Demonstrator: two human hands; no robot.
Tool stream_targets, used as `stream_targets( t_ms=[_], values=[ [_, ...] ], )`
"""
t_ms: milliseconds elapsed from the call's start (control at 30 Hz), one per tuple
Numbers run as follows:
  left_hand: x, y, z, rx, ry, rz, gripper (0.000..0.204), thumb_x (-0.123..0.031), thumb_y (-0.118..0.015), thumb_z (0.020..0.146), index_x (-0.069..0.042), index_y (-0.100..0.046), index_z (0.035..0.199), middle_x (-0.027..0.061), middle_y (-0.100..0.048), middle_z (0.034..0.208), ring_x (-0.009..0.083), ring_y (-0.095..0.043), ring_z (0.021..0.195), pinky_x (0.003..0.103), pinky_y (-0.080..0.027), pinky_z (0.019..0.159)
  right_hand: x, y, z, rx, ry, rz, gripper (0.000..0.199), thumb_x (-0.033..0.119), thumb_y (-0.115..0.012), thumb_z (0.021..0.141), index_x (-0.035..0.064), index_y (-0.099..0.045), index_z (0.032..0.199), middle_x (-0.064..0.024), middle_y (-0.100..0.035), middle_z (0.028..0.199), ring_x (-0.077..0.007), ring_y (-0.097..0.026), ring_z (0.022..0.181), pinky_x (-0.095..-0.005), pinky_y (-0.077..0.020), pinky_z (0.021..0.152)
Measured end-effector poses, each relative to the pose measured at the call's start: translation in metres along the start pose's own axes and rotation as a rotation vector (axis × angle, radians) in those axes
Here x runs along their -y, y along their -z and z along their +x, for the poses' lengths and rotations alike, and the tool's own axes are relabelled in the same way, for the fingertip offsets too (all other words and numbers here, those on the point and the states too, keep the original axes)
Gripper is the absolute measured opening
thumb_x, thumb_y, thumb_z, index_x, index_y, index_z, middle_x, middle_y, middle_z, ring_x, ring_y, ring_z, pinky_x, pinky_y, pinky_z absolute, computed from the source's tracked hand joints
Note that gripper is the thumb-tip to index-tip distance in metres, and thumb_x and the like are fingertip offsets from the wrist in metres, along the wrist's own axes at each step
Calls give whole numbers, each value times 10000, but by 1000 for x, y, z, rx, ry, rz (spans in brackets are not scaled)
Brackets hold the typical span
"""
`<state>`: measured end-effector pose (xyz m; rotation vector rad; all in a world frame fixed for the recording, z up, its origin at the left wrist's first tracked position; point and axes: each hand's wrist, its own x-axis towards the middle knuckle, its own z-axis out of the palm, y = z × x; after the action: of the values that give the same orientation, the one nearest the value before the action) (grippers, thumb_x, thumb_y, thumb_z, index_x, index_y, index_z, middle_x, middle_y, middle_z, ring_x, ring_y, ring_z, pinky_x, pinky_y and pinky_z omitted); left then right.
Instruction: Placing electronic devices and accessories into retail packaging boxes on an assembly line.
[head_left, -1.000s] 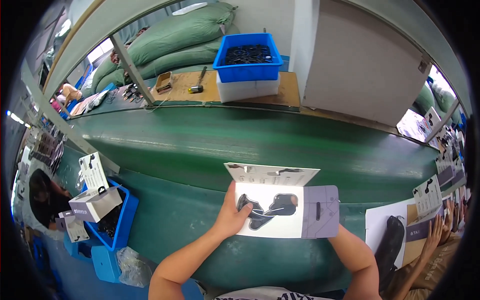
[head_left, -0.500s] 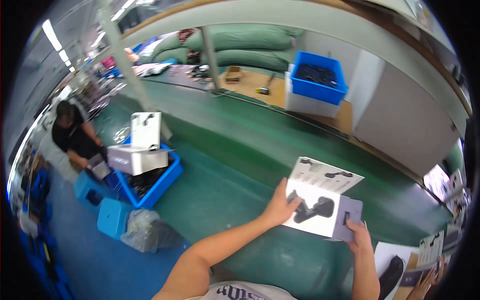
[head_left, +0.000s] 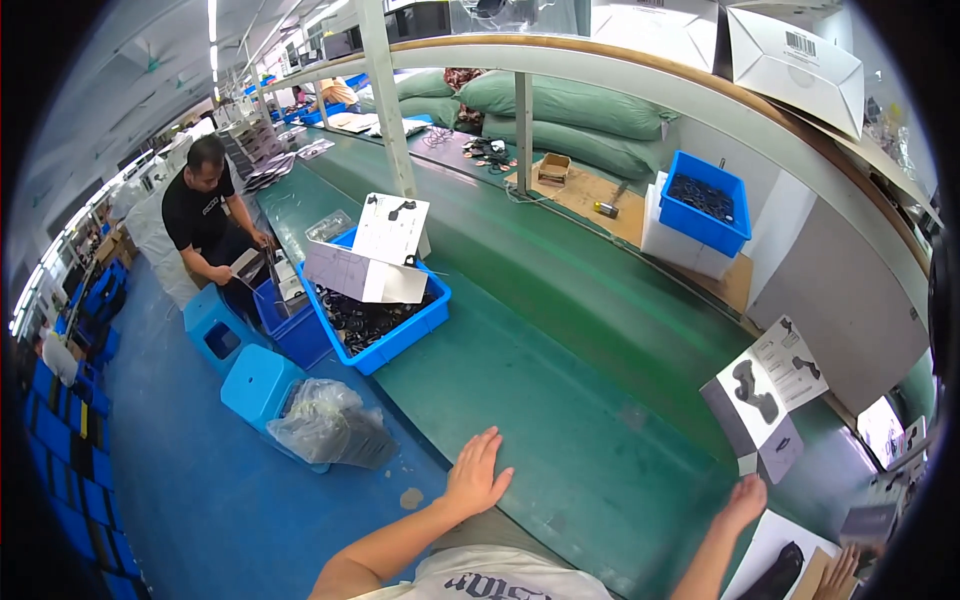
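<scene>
Head view along a long green belt-like surface (head_left: 560,330), matte and smooth, its straight edges bowed by the lens. The left hand (head_left: 474,475) lies flat at the near edge of the surface, fingers spread and slack, gripping nothing. The right hand (head_left: 742,500) rests further right on the same edge, fingers loosely extended, likewise holding nothing; its fingertips lie just below the open carton (head_left: 765,400). This carton, of thin grey-and-white card, lies on the surface with its flap raised; a dark, lobed object sits in its pale tray.

Up the surface from the left hand, a rigid blue plastic bin (head_left: 385,315) overhangs the edge, filled with small dark parts, with another white card box (head_left: 365,258) propped open across it. Below the bin, on the blue floor, a light-blue plastic stool (head_left: 255,385) carries a crumpled clear plastic bag (head_left: 325,425). Beyond the bin a person in a black shirt (head_left: 205,215) bends over a further blue crate. On the far side of the surface a second blue bin (head_left: 705,205) sits on a white box, behind it soft, bulging green sacks (head_left: 570,105).
</scene>
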<state>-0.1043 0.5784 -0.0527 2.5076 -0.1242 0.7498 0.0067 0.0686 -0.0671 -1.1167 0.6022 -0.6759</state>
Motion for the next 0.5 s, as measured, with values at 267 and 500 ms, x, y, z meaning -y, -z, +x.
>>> stream_targets(
  t_ms=[267, 500],
  values=[
    [9, -7, -12, -108, 31, -75, 419, -169, -691, 821, 2, -632, 1199, 135, -663, 1303, 291, -638, 1180, 419, -459, 1088, -44, -19, -154, 278, 372, -659, 189, 27, -547, 937, 13, -572, 1124, -82, -588, 1036, -195, -544, 870, -308, -468, 834],
    [10, -12, -12, -87, -60, -89, 410, -151, -689, 771, -12, -645, 1154, 135, -676, 1279, 310, -655, 1122, 421, -493, 1029, -50, -22, -156, 280, 557, -726, 214, -17, -585, 837, 14, -597, 1048, -123, -596, 1017, -249, -582, 860, -335, -499, 810]
  ],
)
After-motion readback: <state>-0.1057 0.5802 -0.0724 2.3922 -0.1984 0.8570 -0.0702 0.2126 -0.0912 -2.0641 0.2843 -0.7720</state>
